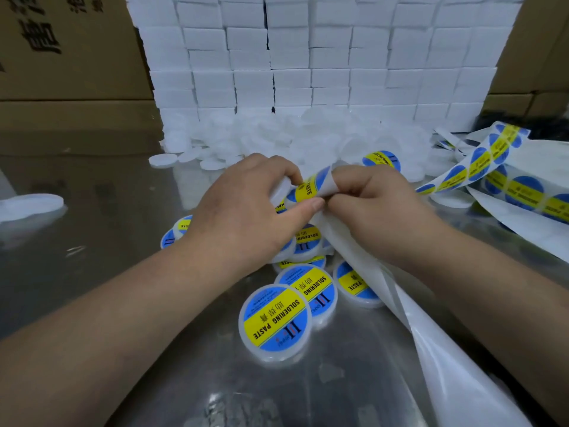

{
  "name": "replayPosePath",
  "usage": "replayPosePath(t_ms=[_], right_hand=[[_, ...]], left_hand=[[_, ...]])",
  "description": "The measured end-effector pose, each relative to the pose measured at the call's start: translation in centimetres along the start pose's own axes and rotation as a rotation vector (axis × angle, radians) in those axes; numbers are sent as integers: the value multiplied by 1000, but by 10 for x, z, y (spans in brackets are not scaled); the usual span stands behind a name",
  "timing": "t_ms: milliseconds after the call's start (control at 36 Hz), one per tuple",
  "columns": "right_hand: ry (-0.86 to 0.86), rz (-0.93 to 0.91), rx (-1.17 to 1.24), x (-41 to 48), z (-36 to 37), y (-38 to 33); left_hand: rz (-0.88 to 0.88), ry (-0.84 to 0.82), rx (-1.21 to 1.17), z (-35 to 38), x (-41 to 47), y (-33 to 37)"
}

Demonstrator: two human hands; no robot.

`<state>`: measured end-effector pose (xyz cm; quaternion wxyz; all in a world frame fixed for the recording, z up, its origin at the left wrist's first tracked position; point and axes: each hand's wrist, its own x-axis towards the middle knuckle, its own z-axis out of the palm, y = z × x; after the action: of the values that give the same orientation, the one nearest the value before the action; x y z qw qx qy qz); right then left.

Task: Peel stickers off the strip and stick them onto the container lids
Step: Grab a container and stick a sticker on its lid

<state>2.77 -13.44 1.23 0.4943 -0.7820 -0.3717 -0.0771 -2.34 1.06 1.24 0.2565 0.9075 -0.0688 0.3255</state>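
Observation:
My left hand holds a white lid and pinches the edge of a round blue-and-yellow sticker. My right hand grips the white backing strip, bent over where that sticker lifts off. The strip with unpeeled stickers runs off to the right; the bare backing trails down to the lower right. Several labelled lids lie under and in front of my hands, the nearest one reading SOLDERING PASTE.
A heap of plain white lids lies beyond my hands, before a wall of stacked white boxes. Cardboard cartons stand at the left. One loose white lid lies far left on the shiny metal table.

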Motion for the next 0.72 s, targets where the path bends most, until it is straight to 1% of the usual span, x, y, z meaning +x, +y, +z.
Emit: replayPosePath(t_ms=[111,167,222,278,389,472,528,583,611,667,722], right_hand=[[23,64,-4,1,0,0],[46,90,-32,0,-1,0],[63,113,-67,0,-2,0],[65,130,-87,0,-3,-2],[73,111,-72,-2,-3,-3],[144,95,-6,-2,-4,-2],[201,87,-39,0,-3,-1],[250,95,-82,4,-4,1],[269,130,-94,5,-5,1],[311,170,-128,5,-7,5],[372,159,-193,5,-10,7]], left_hand=[[-131,10,-137,2,0,1],[-210,78,-241,2,2,-1],[-281,176,-294,1,5,-6],[-314,231,-313,1,8,-9],[-321,298,-339,-1,9,-10],[-398,399,-396,-8,14,-15],[-444,454,-422,-12,17,-20],[-445,458,-422,-11,17,-21],[-428,446,-411,-10,16,-20],[-364,406,-361,-7,12,-16],[-291,369,-300,-6,9,-13]])
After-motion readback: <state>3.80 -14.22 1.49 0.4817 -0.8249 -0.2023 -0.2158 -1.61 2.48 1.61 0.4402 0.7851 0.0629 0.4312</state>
